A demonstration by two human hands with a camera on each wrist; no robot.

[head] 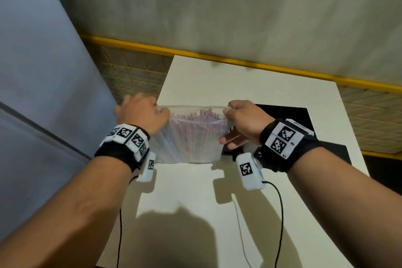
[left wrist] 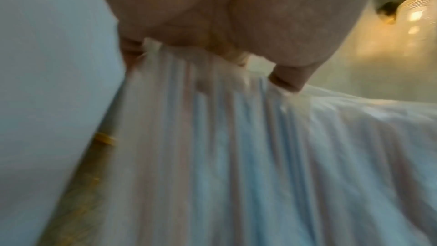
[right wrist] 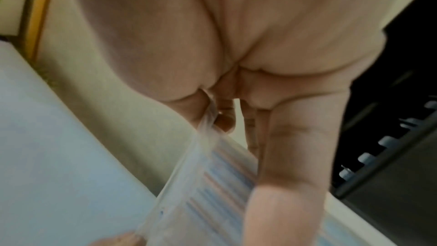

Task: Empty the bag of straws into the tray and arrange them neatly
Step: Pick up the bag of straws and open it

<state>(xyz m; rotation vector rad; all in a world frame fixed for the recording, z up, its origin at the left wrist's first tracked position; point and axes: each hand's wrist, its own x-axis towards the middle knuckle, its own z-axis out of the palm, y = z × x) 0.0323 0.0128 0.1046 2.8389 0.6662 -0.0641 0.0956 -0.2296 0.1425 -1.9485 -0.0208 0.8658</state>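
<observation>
You had the bag [head: 191,137] held upright over the white table [head: 250,85], its bottom edge down near the tabletop; contact there I couldn't confirm. It was a clear plastic bag full of straws [head: 203,114], striped red and blue, standing on end with their tips showing at the mouth.

Your left hand [head: 142,115] gripped the bag's upper left corner, fingers curled over the plastic. The left wrist view confirmed it: film bunched and pleated under your fingers [left wrist: 287,79], straws showing through as pale pink and blue streaks.

Your right hand [head: 244,118] pinched the upper right corner between thumb and forefinger. The other fingers of that hand lay straighter along the bag's right edge. In the right wrist view the film ran up into that pinch and the striped straws [right wrist: 220,180] sat just beside your finger.

The bag mouth was stretched taut between your two hands and looked open, top edge roughly level.

The tray [head: 304,119] was black and sat on the table behind and to the right of the bag, partly hidden by your right hand and wrist. In the right wrist view its dark wall [right wrist: 387,192] showed close by, with a few small pale shapes along it; too blurred to say what they were.

Straws were all in the bag.
</observation>
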